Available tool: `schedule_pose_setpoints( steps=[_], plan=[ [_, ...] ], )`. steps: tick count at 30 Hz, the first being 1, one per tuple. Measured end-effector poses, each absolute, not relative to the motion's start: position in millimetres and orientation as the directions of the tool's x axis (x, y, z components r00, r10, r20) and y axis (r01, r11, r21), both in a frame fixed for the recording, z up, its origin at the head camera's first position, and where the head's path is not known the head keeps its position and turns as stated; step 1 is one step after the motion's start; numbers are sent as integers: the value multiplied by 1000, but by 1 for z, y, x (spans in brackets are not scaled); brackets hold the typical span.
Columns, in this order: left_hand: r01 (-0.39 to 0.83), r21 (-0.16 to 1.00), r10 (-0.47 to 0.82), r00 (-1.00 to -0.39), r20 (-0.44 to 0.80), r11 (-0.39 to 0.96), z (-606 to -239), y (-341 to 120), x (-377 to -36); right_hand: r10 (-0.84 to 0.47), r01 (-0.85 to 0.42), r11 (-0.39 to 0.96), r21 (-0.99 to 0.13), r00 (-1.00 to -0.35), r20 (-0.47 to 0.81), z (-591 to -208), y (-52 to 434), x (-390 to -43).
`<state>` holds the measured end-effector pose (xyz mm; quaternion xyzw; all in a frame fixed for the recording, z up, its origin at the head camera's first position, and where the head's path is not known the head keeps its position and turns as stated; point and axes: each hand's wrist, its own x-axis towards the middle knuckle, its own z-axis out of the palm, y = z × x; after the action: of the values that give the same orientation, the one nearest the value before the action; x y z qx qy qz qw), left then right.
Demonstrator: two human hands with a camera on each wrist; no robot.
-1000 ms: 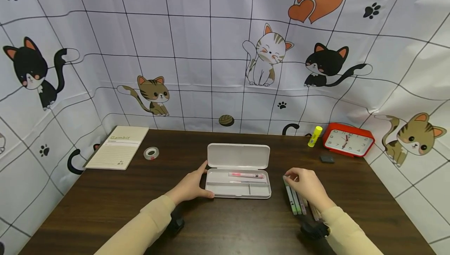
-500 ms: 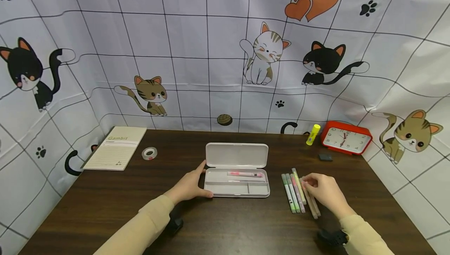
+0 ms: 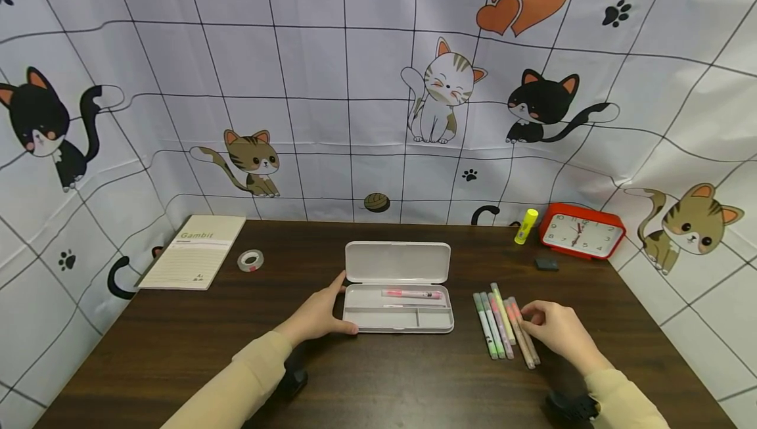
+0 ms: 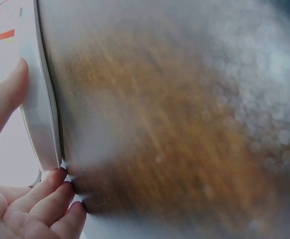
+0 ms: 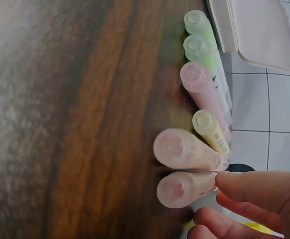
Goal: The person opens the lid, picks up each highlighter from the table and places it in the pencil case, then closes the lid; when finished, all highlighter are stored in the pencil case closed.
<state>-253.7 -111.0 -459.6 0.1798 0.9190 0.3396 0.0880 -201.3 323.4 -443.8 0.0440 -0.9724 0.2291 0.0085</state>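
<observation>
Cat-print cloth (image 3: 331, 87) hangs behind our dark wooden counter (image 3: 177, 343). At the middle sits the open white case (image 3: 399, 316), one pink pen (image 3: 412, 294) in its tray. Our left hand (image 3: 319, 314) braces the case's 9 o'clock end, thumb on the far corner and curled fingers (image 4: 55, 191) against the near one. At 3 o'clock from the case lie six markers (image 3: 503, 324) side by side, touching. Our right hand (image 3: 558, 330) rests at their 3 o'clock edge; its fingers (image 5: 249, 186) touch the outermost marker (image 5: 185, 189), though we cannot tell whether they pinch it. At 10 o'clock lie a notebook (image 3: 195, 251) and tape (image 3: 251, 260); at 2 o'clock a glue stick (image 3: 526, 226), clock (image 3: 581, 234) and eraser (image 3: 547, 263).
</observation>
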Motion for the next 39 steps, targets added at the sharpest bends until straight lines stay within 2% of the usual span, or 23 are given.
schedule_pose_setpoints(
  steps=[20, 29, 39],
  plan=[
    [268, 656, 387, -921, -40, 706, -462, -112, -253, -16, -13, 916, -400, -1000, -4, -439, 326, -202],
    [268, 660, 389, -921, -39, 702, -460, -112, -252, 42, 52, 910, -412, -999, -32, -443, 330, -202],
    [265, 658, 387, -921, -43, 705, -459, -113, -253, 40, 18, 921, -388, -998, 49, -440, 329, -203]
  ],
)
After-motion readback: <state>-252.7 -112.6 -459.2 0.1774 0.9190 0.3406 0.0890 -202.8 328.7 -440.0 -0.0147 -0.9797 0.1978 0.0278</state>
